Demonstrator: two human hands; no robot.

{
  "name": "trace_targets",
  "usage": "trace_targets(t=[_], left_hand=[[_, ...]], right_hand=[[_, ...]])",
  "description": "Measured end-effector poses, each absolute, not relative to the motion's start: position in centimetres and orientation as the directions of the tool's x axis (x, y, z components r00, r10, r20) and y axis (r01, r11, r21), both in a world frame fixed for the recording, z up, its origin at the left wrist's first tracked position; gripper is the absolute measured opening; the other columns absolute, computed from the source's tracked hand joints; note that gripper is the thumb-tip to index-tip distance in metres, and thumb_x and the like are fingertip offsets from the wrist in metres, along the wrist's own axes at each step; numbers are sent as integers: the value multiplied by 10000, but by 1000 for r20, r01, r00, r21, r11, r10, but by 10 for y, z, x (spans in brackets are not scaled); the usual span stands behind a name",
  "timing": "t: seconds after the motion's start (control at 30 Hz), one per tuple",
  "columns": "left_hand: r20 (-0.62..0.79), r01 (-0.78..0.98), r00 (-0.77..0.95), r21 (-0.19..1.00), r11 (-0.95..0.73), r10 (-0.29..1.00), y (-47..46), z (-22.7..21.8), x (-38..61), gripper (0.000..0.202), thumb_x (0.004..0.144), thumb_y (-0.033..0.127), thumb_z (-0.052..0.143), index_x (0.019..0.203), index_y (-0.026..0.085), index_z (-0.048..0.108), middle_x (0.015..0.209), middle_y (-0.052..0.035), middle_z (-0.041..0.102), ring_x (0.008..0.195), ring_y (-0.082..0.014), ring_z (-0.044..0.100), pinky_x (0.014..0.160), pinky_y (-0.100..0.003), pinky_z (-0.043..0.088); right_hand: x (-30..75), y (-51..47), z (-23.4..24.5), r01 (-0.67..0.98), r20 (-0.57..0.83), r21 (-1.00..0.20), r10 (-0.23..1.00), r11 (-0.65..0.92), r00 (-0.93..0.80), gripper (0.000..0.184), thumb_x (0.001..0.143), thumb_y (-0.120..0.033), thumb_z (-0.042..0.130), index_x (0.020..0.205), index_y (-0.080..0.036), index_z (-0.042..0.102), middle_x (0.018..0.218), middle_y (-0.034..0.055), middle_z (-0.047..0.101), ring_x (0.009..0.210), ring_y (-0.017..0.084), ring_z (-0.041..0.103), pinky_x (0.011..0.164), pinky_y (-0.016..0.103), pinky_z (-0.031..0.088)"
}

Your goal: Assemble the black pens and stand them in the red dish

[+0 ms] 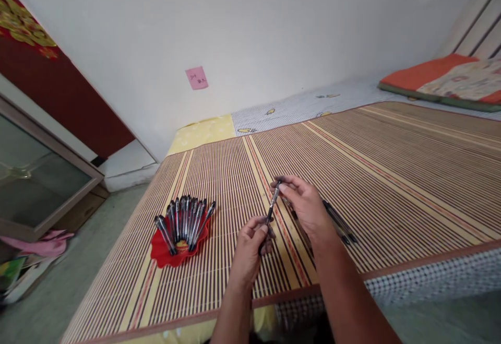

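Head view: one pen (273, 204) is held between both hands above the striped mat (391, 177); its lower end is gripped by the left hand (250, 245), its upper end is pinched by the fingers of the right hand (307, 205); more loose pens (340, 223) are lying on the mat just beside the right hand; a red dish (164, 254) filled with pens is seen to the left, well apart.
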State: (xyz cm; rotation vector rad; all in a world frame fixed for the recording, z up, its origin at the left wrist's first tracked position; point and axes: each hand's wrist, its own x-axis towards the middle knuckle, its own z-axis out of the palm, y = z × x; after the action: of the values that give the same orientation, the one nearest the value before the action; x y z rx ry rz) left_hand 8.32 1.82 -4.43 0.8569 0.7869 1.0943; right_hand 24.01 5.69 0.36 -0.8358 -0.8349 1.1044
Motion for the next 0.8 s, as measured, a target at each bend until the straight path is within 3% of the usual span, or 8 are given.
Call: trace_targets(t=[0.13,0.2,0.27,0.33,0.43,0.5,0.8], left_hand=[[-128,-425,262,875,234,957,18,-43,84,255,785,299,771,962,145,670,696,-5,632,485,-50,435,456,-182,301],[-124,-448,246,865,226,961,19,-42,83,261,772,295,780,954,140,676,700,-10,636,490,-52,443,452,-181,301],[-133,-474,228,850,230,964,19,-40,83,276,751,289,795,950,135,680,707,-17,643,498,-55,452,446,-178,298],[-149,-497,212,834,238,966,19,-39,83,294,730,279,811,951,132,683,710,-20,648,503,-57,460,441,-174,300],[-177,-525,188,813,251,966,19,-37,82,322,695,270,834,946,135,684,717,-25,655,539,-71,506,446,-165,318],[-190,-536,178,804,257,965,19,-36,82,340,675,269,849,942,137,685,732,-30,662,571,-81,536,452,-160,329],[-169,-522,194,816,247,966,18,-38,83,329,698,281,834,953,136,685,702,4,619,496,-50,443,437,-173,307]], right_hand=[[246,58,3,-548,83,-778,914,308,396,200,735,-256,739,924,-201,699,836,23,708,798,163,683,753,310,557],[250,57,2,-606,52,-731,911,315,410,171,727,-245,711,890,-197,692,801,12,673,720,135,642,631,257,527],[253,56,1,-620,49,-744,946,248,321,161,733,-271,697,870,-185,696,786,7,641,589,90,546,471,202,401],[252,54,-1,-544,53,-829,987,130,154,191,758,-318,703,888,-178,709,739,-8,602,507,62,434,407,198,260],[244,53,-3,-305,26,-952,999,14,-35,256,776,-365,711,948,-176,731,597,-50,498,480,73,360,427,223,225],[238,53,-3,-189,17,-982,998,5,-61,265,762,-365,709,945,-176,743,559,-57,475,481,83,348,443,236,246],[235,52,4,-75,73,-994,997,74,13,219,692,-375,760,741,-186,662,702,-15,586,668,138,519,596,258,401]])
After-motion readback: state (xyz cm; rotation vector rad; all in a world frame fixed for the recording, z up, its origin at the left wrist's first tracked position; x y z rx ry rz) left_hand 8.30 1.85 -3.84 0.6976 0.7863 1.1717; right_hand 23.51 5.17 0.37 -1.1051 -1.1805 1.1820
